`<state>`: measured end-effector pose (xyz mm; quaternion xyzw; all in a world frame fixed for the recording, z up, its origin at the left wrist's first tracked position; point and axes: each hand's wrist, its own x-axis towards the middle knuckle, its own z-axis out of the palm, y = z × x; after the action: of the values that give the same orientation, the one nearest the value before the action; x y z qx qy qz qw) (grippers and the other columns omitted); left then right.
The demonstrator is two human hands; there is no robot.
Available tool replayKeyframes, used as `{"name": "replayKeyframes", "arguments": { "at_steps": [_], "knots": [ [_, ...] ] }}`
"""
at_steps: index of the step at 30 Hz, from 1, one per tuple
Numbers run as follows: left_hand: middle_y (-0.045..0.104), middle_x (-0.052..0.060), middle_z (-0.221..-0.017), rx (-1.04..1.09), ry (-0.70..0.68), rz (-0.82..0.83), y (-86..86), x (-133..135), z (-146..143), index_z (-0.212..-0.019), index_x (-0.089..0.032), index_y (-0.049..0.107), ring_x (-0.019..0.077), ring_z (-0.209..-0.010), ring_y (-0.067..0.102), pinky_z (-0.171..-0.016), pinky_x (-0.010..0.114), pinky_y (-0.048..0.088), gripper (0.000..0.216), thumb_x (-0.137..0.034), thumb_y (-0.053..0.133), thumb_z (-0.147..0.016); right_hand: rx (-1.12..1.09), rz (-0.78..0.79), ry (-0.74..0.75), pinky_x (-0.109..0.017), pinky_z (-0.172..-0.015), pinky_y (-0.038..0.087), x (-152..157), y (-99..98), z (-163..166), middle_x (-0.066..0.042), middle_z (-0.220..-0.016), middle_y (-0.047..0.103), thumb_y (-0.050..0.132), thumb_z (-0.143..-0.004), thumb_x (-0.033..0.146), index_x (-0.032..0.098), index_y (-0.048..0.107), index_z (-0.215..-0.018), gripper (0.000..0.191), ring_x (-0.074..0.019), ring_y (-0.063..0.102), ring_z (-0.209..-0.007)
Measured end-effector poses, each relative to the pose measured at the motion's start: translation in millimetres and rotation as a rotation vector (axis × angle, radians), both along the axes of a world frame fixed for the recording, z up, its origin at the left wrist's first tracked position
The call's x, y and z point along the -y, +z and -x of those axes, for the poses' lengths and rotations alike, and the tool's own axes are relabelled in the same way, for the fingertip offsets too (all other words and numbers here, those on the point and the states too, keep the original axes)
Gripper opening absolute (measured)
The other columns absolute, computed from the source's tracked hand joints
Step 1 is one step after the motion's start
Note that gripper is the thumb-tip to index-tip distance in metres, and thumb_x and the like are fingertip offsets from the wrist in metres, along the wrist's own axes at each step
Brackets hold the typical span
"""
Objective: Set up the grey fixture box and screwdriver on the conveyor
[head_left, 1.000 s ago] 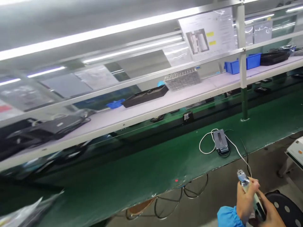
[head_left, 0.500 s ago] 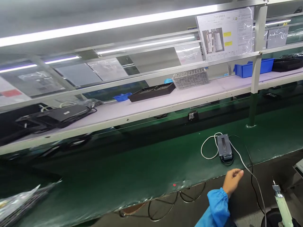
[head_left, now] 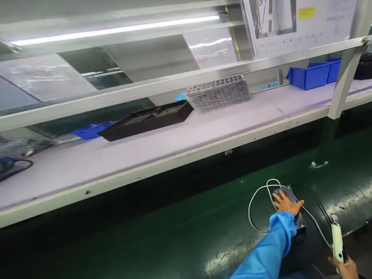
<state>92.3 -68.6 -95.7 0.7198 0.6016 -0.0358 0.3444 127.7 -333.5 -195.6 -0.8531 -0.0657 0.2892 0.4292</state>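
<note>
My left hand, in a blue sleeve, lies over a small grey box on the green conveyor belt, fingers and thumb wrapped over its far end. A white cord loops off the box's left side, and a black cord arcs to its right. At the bottom right corner my right hand grips a white electric screwdriver, held upright with the bit pointing up.
A pale shelf runs above the belt. On it stand a black tray, a stack of metal grid trays, a small blue bin and larger blue bins. A printed sheet hangs at top right.
The view has closed in on the bench. My left hand let go of the screwdriver, reached forward and landed on the grey box. My right hand keeps the screwdriver, now off to the right.
</note>
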Motion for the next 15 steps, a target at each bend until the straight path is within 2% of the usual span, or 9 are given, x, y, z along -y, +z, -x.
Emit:
{"name": "replayKeyframes", "arguments": {
  "at_steps": [2,4,7,9,12,15],
  "knots": [
    [-0.008,0.021,-0.157,-0.113,0.005,-0.09,-10.2,-4.5,-15.2,-0.153,-0.014,0.009,0.0487,-0.14,0.004,-0.1,0.069,0.028,0.128,-0.056,0.08,-0.055,0.054,0.038,0.031,-0.046,-0.084,0.052,-15.3,-10.2,-1.9,-0.006,-0.091,0.071,0.048,-0.062,0.058,0.026,0.062,-0.081,0.039,-0.0349,0.065,-0.096],
    [-0.005,0.022,-0.157,-0.136,0.016,-0.161,-16.3,-10.1,-19.7,-0.153,-0.017,0.013,0.0482,-0.136,0.016,-0.095,0.067,0.034,0.119,-0.05,0.078,-0.058,0.126,0.082,0.032,-0.044,-0.089,0.052,-23.1,-22.7,-4.0,-0.008,-0.103,0.068,0.049,-0.06,0.055,0.024,0.063,-0.088,0.044,-0.0343,0.062,-0.105],
    [-0.001,0.02,-0.157,-0.081,0.037,-0.114,-15.1,-23.5,-11.1,-0.152,-0.025,0.018,0.0467,-0.129,0.031,-0.09,0.062,0.039,0.111,-0.044,0.076,-0.06,0.211,0.141,-0.002,-0.042,-0.096,0.049,-26.3,-41.2,-1.2,-0.021,-0.122,0.054,0.051,-0.053,0.051,0.012,0.064,-0.095,0.059,-0.0378,0.054,-0.116],
    [0.001,0.017,-0.157,-0.046,0.048,-0.045,-10.2,-34.5,1.7,-0.152,-0.03,0.02,0.0473,-0.128,0.033,-0.091,0.062,0.039,0.109,-0.041,0.077,-0.059,0.273,0.176,0.0,-0.044,-0.098,0.046,-26.2,-49.8,6.1,-0.026,-0.125,0.048,0.048,-0.054,0.047,0.005,0.065,-0.098,0.063,-0.0403,0.052,-0.117],
    [0.004,0.018,-0.157,0.085,0.069,0.038,-2.3,-49.1,29.3,-0.151,-0.028,0.022,0.0449,-0.128,0.038,-0.096,0.054,0.041,0.105,-0.034,0.076,-0.062,0.294,0.194,0.049,-0.047,-0.092,0.047,-21.3,-52.7,14.3,-0.024,-0.108,0.058,0.041,-0.06,0.042,0.007,0.067,-0.1,0.06,-0.0397,0.059,-0.105],
    [0.004,0.02,-0.155,0.245,0.05,-0.052,7.3,-59.5,61.6,-0.15,-0.023,0.026,0.0408,-0.132,0.036,-0.104,0.045,0.037,0.104,-0.028,0.078,-0.061,0.139,0.18,0.132,-0.046,-0.076,0.049,0.6,-40.0,2.4,-0.013,-0.08,0.068,0.041,-0.064,0.042,0.019,0.066,-0.099,0.049,-0.0372,0.065,-0.084]
  ]
}}
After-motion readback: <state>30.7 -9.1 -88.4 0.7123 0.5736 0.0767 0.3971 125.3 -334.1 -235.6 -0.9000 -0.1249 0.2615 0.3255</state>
